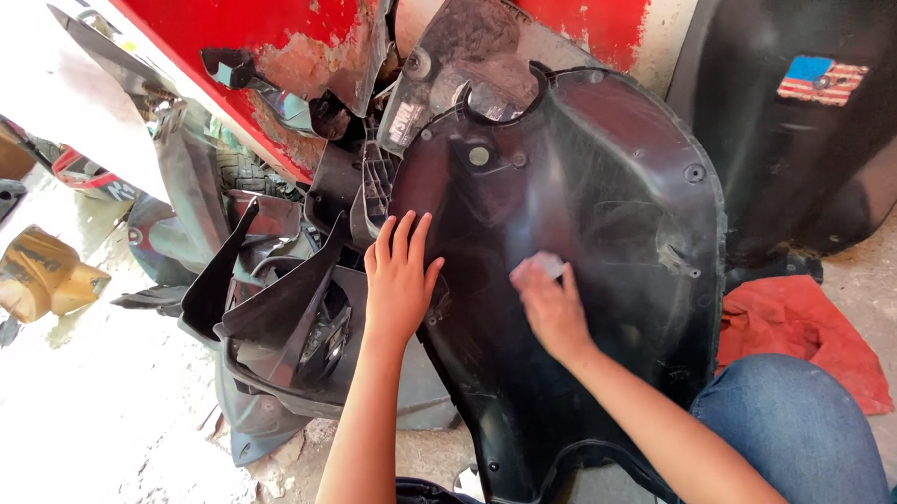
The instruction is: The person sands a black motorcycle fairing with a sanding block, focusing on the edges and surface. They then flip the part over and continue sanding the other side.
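A: Entry, head view. What is under the hands?

B: One large black plastic panel (568,236), a moulded body cover of some vehicle, propped near upright. Its top edge leans toward a red wall with flaking paint (277,27); its lower end sits on the dusty concrete floor (95,409).

A: Left hand?

B: The left hand (400,275) lies flat on the panel's left edge, fingers spread wide and pointing up. It holds nothing; the palm presses on the plastic.

A: Right hand?

B: The right hand (551,310) is on the middle of the panel, fingers closed narrow over a small pale pad (542,265), which may be cloth or paper; I cannot tell which. The pad touches the panel surface.

A: Surroundings?

B: Just left of the panel, a heap of other black plastic parts (277,316), curved and stacked loosely. Behind the panel's top, a grey dusty cover (466,44) leans on the wall. To the right, a second large black cover (820,146) bears a small flag sticker (822,79). Below that, a crumpled red rag (804,329) lies on the floor, touching the panel's right rim or just beside it. The person's knee in blue jeans (810,434) is at lower right. At far left, well apart, lies a tan crumpled object (40,273).
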